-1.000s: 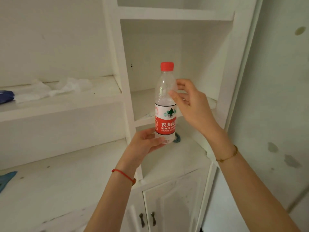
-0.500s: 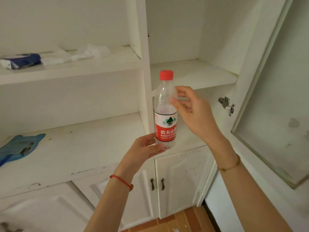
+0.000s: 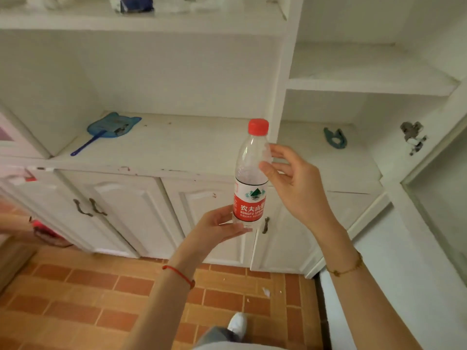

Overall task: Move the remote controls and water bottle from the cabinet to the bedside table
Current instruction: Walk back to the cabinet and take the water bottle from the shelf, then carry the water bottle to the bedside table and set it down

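A clear water bottle [image 3: 250,178] with a red cap and a red and white label stands upright in the air in front of the white cabinet [image 3: 161,145]. My left hand [image 3: 217,228] grips its base from below. My right hand [image 3: 295,185] touches its upper part with thumb and fingertips, the fingers loosely spread. No remote control and no bedside table show in the view.
A blue fly swatter [image 3: 108,130] lies on the cabinet's counter at the left. A teal clip [image 3: 334,138] lies in the right bay. A door hinge [image 3: 413,136] sticks out at the right. A blue packet [image 3: 134,3] rests on the top shelf. Brick-tiled floor [image 3: 88,299] lies below.
The bottle and both hands have drawn back from the cabinet. The view has tipped down, so the lower doors, the floor and my shoe now show.
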`<control>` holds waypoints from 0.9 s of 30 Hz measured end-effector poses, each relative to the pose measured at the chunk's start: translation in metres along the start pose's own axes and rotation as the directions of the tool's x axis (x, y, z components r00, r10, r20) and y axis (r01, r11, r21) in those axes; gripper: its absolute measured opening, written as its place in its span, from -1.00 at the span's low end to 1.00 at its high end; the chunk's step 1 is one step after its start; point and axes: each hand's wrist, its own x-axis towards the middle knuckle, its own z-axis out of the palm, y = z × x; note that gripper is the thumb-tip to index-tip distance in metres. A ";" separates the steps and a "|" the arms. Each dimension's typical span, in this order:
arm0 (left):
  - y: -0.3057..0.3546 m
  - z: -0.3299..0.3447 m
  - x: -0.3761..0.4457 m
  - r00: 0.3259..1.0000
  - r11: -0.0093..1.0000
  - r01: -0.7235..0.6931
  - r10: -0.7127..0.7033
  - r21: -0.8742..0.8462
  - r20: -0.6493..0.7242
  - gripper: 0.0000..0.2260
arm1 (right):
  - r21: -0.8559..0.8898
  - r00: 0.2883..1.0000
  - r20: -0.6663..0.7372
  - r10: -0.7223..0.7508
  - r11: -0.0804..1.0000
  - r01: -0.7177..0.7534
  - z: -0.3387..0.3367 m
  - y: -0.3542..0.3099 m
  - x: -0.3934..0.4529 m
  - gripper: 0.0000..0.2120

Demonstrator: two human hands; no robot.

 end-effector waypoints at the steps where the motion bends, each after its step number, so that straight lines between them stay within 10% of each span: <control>1: -0.008 0.000 -0.012 0.999 1.000 0.015 -0.016 -0.012 -0.034 -0.62 | 0.005 0.999 0.038 -0.002 1.000 0.002 0.007 0.000 -0.007 -0.60; 12: -0.091 -0.014 -0.162 0.901 0.983 0.051 -0.122 -0.178 -0.417 -0.47 | 0.172 0.882 0.460 -0.098 0.985 0.020 0.107 -0.022 -0.086 -0.57; 27: -0.185 -0.113 -0.384 0.562 0.902 -0.087 -0.305 -0.422 -0.768 -0.53 | 0.376 0.519 0.794 -0.317 0.927 -0.008 0.337 -0.149 -0.206 -0.66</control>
